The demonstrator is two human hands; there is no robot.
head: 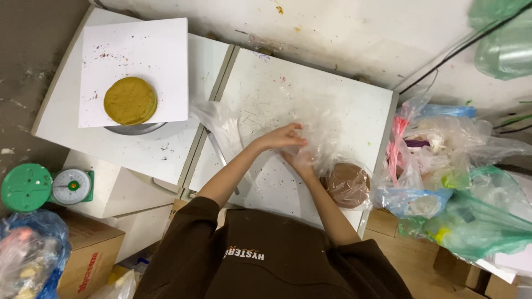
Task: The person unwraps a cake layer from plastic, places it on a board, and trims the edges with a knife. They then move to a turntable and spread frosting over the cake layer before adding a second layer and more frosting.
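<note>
The white table [332,94], scratched and speckled, fills the middle of the room. A second white table [66,127] touches its left side. On the right, a heap of filled plastic bags [443,166] presses against the table's edge and hangs over it.

The clear plastic bag [324,124] lies crumpled near the middle of the table, with both hands in it. The left hand [285,135] has its fingers drawn narrow, pinching a fold of the film. The right hand [302,160] sits just below it, partly veiled by the plastic, so I cannot tell whether it grips or only presses.

To my eye, the film handles best if 1 hand pins it flat on the table while the other works the fold. It looks slippery and clings to itself.

Room is tight on the right. A brown round cake in wrap [348,185] lies just beside the right wrist, close to the near edge, and I judge a careless elbow could nudge it off.

The open room is toward the wall and to the left. Over there, 1 white sheet [138,50] carries a stack of yellow-green rounds [130,99], well apart from the hands. A small green scale [72,185] stands lower, off the table.
</note>
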